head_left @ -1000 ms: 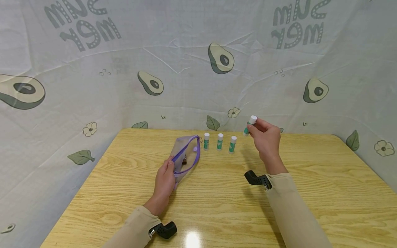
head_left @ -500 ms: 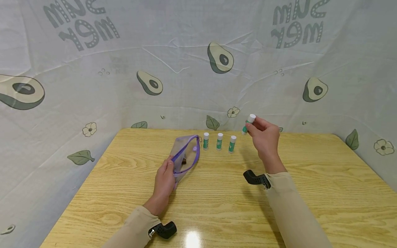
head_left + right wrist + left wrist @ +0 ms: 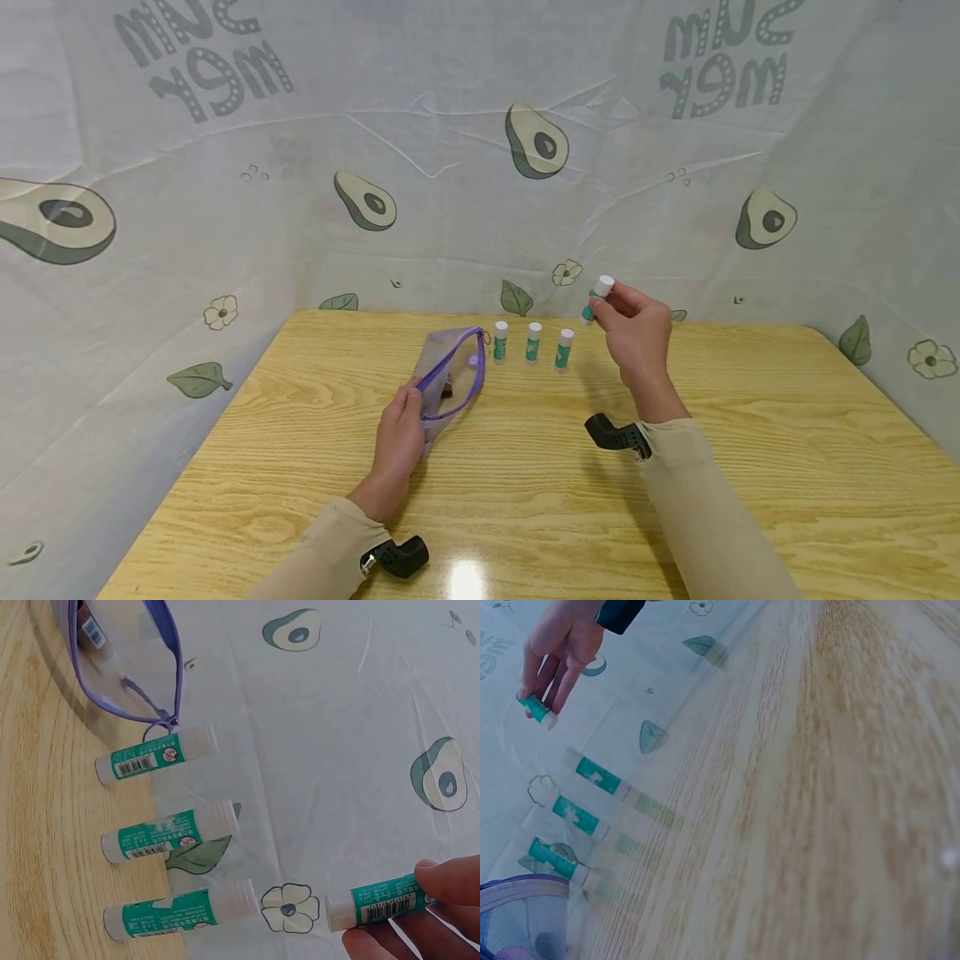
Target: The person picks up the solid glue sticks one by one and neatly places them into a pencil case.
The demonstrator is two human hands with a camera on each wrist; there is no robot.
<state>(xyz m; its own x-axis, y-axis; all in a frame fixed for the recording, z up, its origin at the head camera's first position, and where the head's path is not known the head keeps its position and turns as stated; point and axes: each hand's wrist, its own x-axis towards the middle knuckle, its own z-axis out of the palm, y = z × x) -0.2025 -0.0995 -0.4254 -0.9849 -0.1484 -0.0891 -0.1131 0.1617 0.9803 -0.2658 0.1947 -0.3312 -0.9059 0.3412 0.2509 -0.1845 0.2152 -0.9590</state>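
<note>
A purple-edged zip pouch [image 3: 454,375] gapes on the table with a small dark brown item inside, its kind unclear. My left hand [image 3: 399,429] grips the pouch's near left edge. In my right hand [image 3: 641,337], thumb and fingers pinch a glue stick [image 3: 597,298] with a green label and white cap, held tilted above the table's far side. Three like glue sticks stand upright in a row right of the pouch: the left one [image 3: 500,342], the middle one [image 3: 533,343] and the right one [image 3: 564,350]. The right wrist view shows their barcoded labels and the held glue stick [image 3: 382,901].
The wooden table [image 3: 525,500] ends at a pale hanging cloth [image 3: 450,208] printed with avocados, leaves and flowers. A small ring pull [image 3: 487,337] on the pouch's zip lies close to the left glue stick.
My right hand has drifted slightly to the left with the glue stick. The left hand, pouch and three standing glue sticks stay in place.
</note>
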